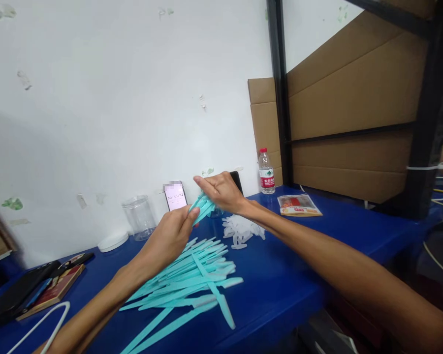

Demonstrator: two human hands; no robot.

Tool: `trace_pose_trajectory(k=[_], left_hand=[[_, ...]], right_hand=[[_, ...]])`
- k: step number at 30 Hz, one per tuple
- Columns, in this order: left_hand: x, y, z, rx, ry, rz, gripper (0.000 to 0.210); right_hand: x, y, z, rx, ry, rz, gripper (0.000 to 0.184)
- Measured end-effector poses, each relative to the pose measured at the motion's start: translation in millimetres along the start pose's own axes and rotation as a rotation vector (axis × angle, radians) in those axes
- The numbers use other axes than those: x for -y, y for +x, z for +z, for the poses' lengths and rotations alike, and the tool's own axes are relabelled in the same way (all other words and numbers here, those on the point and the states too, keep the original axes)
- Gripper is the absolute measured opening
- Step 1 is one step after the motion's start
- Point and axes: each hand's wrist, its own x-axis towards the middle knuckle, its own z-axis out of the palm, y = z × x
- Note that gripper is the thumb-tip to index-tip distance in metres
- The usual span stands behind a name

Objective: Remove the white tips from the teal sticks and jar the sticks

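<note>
Above the table, both my hands are closed around one bundle of turquoise eyebrow razors [204, 206]. My left hand [174, 227] pinches the bundle's lower left end between thumb and fingers. At its upper right end, my right hand [223, 191] wraps round it with the thumb pointing up and left. Below them lies a loose pile of the same slim turquoise razors [192, 275], most of them side by side and a few crossing on top. Just right of that pile is a small heap of whitish translucent caps [241, 228]. Part of the held bundle is hidden by my fingers.
Along the wall stand a clear jar [138, 216], a phone showing a timer [175, 195] and a water bottle [267, 174]. A white lid [112, 242] lies by the jar. A snack packet [300, 205] rests at right, a notebook [53, 290] at left, on the blue table [280, 295].
</note>
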Motion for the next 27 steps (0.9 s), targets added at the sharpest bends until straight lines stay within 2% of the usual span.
trace_pose_trajectory(k=[1,2,4,5,6,8,10,13,16,19,22,25,27], left_hand=[[9,-4,-7.3,0.003,-0.029,-0.026,0.047],[21,-9,-15.5,-0.003,-0.071,-0.064,0.047],[52,-17,-31.1,-0.035,-0.134,-0.167,0.050],[68,-18,-37.0,-0.055,-0.147,-0.204,0.052],[84,-18,-40.9,-0.046,-0.158,-0.223,0.052],[112,-11,-42.0,0.008,-0.139,-0.224,0.053],[133,2,-35.7,0.087,-0.037,-0.153,0.054],[155,20,-21.1,0.117,0.219,-0.108,0.058],[168,27,-9.1,0.243,0.588,-0.042,0.054],[170,26,-1.9,0.316,0.777,0.074,0.052],[167,25,0.4,0.284,0.811,0.107,0.052],[159,24,-3.3,0.242,0.784,0.131,0.050],[149,19,-7.9,0.163,0.746,0.120,0.051]], right_hand=[[-11,1,-14,-0.136,-0.050,0.112,0.060],[-24,0,-29,-0.198,-0.076,0.176,0.061],[-52,-10,-51,-0.243,-0.138,0.267,0.060],[-64,-19,-56,-0.167,-0.235,0.361,0.062],[-74,-31,-55,0.005,-0.306,0.410,0.062],[-87,-56,-39,0.283,-0.447,0.410,0.058],[-90,-79,-15,0.434,-0.534,0.363,0.048],[-85,-98,6,0.544,-0.624,0.255,0.035],[-82,-104,5,0.556,-0.671,0.183,0.033],[-82,-105,-2,0.544,-0.698,0.090,0.039],[-81,-105,-4,0.530,-0.724,0.029,0.045],[-80,-103,-2,0.498,-0.737,0.064,0.051],[-79,-100,-2,0.471,-0.749,0.109,0.056]])
